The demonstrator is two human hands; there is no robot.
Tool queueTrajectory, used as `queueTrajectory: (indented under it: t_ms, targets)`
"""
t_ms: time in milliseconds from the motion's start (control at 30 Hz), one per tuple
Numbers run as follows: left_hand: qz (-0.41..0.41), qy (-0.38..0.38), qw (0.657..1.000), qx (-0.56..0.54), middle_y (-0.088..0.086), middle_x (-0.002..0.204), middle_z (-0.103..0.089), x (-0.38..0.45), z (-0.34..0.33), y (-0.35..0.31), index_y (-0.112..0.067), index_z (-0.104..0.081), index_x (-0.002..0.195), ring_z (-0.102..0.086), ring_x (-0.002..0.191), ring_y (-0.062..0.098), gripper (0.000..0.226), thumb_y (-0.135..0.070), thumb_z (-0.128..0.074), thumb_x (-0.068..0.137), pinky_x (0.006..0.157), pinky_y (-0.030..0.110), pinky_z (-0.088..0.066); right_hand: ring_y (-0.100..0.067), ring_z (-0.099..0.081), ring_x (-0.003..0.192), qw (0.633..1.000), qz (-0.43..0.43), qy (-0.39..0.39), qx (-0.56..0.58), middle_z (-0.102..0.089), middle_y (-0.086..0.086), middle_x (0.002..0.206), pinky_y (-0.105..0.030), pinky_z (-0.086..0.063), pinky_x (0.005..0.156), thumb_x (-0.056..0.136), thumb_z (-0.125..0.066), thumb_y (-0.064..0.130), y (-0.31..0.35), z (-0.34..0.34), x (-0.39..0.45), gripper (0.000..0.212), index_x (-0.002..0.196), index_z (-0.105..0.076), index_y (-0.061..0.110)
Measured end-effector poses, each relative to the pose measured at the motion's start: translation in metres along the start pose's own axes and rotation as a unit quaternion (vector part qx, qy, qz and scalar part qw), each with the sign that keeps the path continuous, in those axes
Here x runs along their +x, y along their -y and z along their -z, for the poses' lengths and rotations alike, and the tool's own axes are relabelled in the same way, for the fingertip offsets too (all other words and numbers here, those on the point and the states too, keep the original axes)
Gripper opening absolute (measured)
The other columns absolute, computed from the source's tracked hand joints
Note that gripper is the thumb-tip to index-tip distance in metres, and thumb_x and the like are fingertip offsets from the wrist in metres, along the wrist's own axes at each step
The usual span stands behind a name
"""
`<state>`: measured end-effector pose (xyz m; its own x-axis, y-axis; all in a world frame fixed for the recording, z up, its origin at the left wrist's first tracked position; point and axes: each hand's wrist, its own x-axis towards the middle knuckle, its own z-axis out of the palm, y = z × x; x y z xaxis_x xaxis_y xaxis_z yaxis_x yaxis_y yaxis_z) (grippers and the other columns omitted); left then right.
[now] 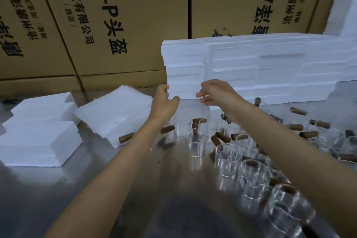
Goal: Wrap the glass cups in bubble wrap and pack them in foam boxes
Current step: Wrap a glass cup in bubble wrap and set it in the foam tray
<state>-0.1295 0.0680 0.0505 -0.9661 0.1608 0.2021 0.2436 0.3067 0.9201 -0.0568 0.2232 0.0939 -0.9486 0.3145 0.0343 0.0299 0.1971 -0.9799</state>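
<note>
Both arms are stretched out across the desk (58, 189), reaching for the stacked foam boxes (183, 67) standing along the far edge. This looks like the fetching step: a box is being picked off the stack so a cup can go into it, and no wrapping is under way in this view.

The left hand (164, 100) is right at the left end of the lowest blocks in that stack, thumb and fingers spread apart and bent inward. The fingertips seem to meet the foam's corner, though the blur makes it hard to call firm contact. The right hand (214, 91) hovers just to the right of it, in front of the same low blocks, fingers loosely hooked with a gap between thumb and forefinger. Neither grip has closed on anything; both are released, half-open, shaped to take a block between them.

The glass cups (197, 141) with their brown handles stand crowded on the right half of the desk, from mid-desk down to the near right corner, directly beneath the right forearm. None is wrapped that I can see. On the left side lies a heap of white sheets (116, 114), probably the bubble wrap, and nearer the left edge more foam pieces (38, 141) are piled. Printed cardboard cartons (116, 15) wall off the back.

The next move calls for both hands to pinch the ends of one block and draw it out level, lifting clear over the glasses — a dropped elbow could topple several.
</note>
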Motion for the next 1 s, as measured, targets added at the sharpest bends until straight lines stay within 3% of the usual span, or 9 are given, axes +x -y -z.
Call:
queueTrajectory:
  t_ms: [100, 200, 267, 333, 467, 567, 633, 767, 1000]
  targets:
    - [0.007, -0.008, 1.0, 0.027, 0.0, 0.112, -0.049, 0.05, -0.006, -0.008, -0.016, -0.034, 0.138, -0.051, 0.087, 0.01, 0.049, -0.015, -0.058, 0.095, 0.07, 0.025, -0.041, -0.024, -0.063, 0.096, 1.0, -0.011, -0.004, -0.029, -0.063, -0.014, 0.108, -0.031, -0.052, 0.089, 0.09, -0.057, 0.012, 0.012, -0.003, 0.052, 0.036, 0.123, -0.057, -0.002]
    - [0.018, -0.034, 0.998, 0.046, 0.011, 0.136, -0.048, 0.099, -0.011, -0.01, -0.004, -0.021, 0.15, -0.044, 0.1, 0.016, 0.07, -0.017, -0.061, 0.094, 0.072, 0.025, -0.04, -0.028, -0.04, 0.136, 0.999, -0.03, 0.001, -0.044, -0.035, -0.01, 0.153, -0.04, -0.037, 0.112, 0.092, -0.054, 0.015, 0.022, -0.011, 0.091, 0.062, 0.15, -0.031, 0.008]
    - [0.023, -0.049, 0.998, 0.032, 0.012, 0.144, -0.044, 0.131, -0.015, -0.012, -0.002, -0.015, 0.151, -0.049, 0.108, 0.022, 0.081, -0.019, -0.067, 0.091, 0.079, 0.027, -0.039, -0.028, -0.027, 0.144, 0.998, -0.039, 0.001, -0.041, -0.018, -0.006, 0.161, -0.038, -0.029, 0.112, 0.094, -0.05, 0.015, 0.025, -0.018, 0.113, 0.074, 0.156, -0.011, 0.013]
    - [0.025, -0.068, 0.997, 0.013, 0.011, 0.147, -0.041, 0.16, -0.018, -0.014, -0.003, -0.013, 0.151, -0.05, 0.122, 0.025, 0.089, -0.02, -0.073, 0.087, 0.083, 0.026, -0.038, -0.027, -0.021, 0.147, 0.998, -0.036, -0.01, -0.044, -0.012, -0.004, 0.163, -0.038, -0.026, 0.111, 0.096, -0.045, 0.015, 0.026, -0.022, 0.136, 0.076, 0.157, 0.0, 0.014]
    - [0.03, -0.08, 0.996, -0.012, 0.008, 0.146, -0.04, 0.208, -0.022, -0.016, -0.006, -0.011, 0.152, -0.053, 0.11, 0.022, 0.093, -0.015, -0.074, 0.085, 0.077, 0.024, -0.038, -0.023, -0.024, 0.144, 0.995, 0.002, -0.072, -0.066, -0.012, -0.004, 0.163, -0.032, -0.031, 0.104, 0.096, -0.046, 0.015, 0.026, -0.026, 0.181, 0.074, 0.156, -0.002, 0.011]
    - [0.016, -0.054, 0.998, -0.039, 0.003, 0.158, -0.028, 0.225, -0.022, -0.014, -0.018, 0.008, 0.158, -0.044, 0.135, 0.022, 0.109, -0.006, -0.071, 0.083, 0.087, 0.025, -0.04, -0.021, -0.034, 0.128, 0.993, 0.004, -0.096, -0.064, -0.026, -0.003, 0.151, -0.03, -0.033, 0.09, 0.093, -0.048, 0.017, 0.024, -0.026, 0.203, 0.069, 0.152, -0.013, 0.014]
    - [-0.015, -0.046, 0.998, -0.034, 0.0, 0.156, -0.032, 0.226, -0.022, -0.012, -0.022, 0.0, 0.159, -0.042, 0.136, 0.021, 0.106, -0.001, -0.069, 0.082, 0.088, 0.024, -0.041, -0.022, -0.03, 0.13, 0.994, 0.005, -0.097, -0.053, -0.024, -0.001, 0.149, -0.031, -0.032, 0.093, 0.093, -0.048, 0.018, 0.022, -0.026, 0.211, 0.071, 0.154, -0.01, 0.018]
    - [-0.067, -0.041, 0.996, -0.05, -0.006, 0.126, -0.049, 0.221, -0.02, -0.007, -0.023, -0.035, 0.144, -0.051, 0.118, 0.017, 0.078, 0.006, -0.066, 0.077, 0.08, 0.023, -0.048, -0.017, -0.027, 0.107, 0.995, 0.016, -0.088, -0.048, -0.024, -0.003, 0.148, -0.032, -0.031, 0.088, 0.093, -0.046, 0.016, 0.022, -0.024, 0.213, 0.073, 0.156, -0.007, 0.022]
    - [-0.048, -0.076, 0.99, -0.11, -0.004, 0.124, -0.059, 0.177, 0.007, -0.018, -0.023, -0.039, 0.144, -0.058, 0.113, 0.014, 0.072, 0.005, -0.061, 0.081, 0.087, 0.028, -0.054, -0.021, -0.038, 0.127, 0.998, 0.034, -0.021, -0.05, -0.02, 0.004, 0.159, -0.031, -0.031, 0.091, 0.094, -0.045, 0.012, 0.041, -0.017, 0.174, 0.073, 0.156, -0.011, 0.027]
